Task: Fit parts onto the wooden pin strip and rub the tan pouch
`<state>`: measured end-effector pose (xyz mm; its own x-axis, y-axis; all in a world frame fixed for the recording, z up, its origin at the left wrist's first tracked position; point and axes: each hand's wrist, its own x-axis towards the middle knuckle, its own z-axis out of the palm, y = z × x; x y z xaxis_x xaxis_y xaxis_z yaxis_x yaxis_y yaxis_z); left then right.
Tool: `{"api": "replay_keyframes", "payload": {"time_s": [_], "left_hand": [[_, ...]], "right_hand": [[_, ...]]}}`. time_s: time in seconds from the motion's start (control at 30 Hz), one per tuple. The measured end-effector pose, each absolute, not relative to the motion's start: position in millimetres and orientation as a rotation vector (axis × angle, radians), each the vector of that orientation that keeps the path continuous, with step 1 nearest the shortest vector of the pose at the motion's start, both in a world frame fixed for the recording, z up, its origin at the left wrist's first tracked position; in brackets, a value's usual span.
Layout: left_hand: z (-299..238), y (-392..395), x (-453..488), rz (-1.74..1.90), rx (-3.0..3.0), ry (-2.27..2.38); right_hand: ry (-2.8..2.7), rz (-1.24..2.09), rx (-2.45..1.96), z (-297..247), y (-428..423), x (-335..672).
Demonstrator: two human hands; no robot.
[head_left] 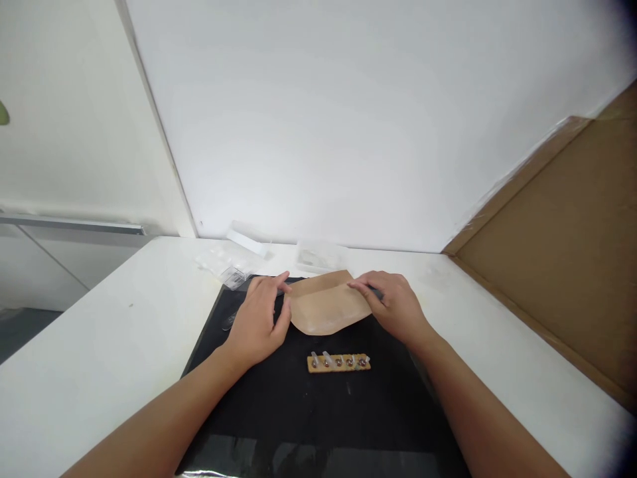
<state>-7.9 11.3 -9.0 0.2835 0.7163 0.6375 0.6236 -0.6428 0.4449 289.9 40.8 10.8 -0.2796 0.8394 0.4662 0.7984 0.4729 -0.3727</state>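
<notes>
A sheet of brown paper [323, 305] with a curved lower edge is held up above the black mat [298, 411]. My right hand [395, 302] pinches its right edge between thumb and fingers. At the paper's left edge is my left hand [259, 318], thumb and fingers apart; whether the fingertips touch the paper I cannot tell. Nearer to me on the mat lies a narrow tan strip [338, 363] with a row of several shiny round pieces and small whitish, clear bits sticking up from it.
Behind the mat on the white table [114, 332] are a clear plastic bag [223, 259], a white strip [246, 240] and a translucent box [321, 255]. A white wall [318, 119] rises at the back, and a brown cardboard panel [557, 245] leans at the right.
</notes>
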Motion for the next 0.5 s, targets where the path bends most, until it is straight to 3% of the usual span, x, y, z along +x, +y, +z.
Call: {"api": "replay_keyframes", "payload": {"time_s": [0.23,0.5], "left_hand": [[-16,20,-13,1.29,2.46,1.326],[-15,17,-13,1.199,2.366,1.396]], "right_hand": [[-1.799,0.263,-1.416,15,65,293],[-2.177,0.433,-1.583,32,160,280]]}}
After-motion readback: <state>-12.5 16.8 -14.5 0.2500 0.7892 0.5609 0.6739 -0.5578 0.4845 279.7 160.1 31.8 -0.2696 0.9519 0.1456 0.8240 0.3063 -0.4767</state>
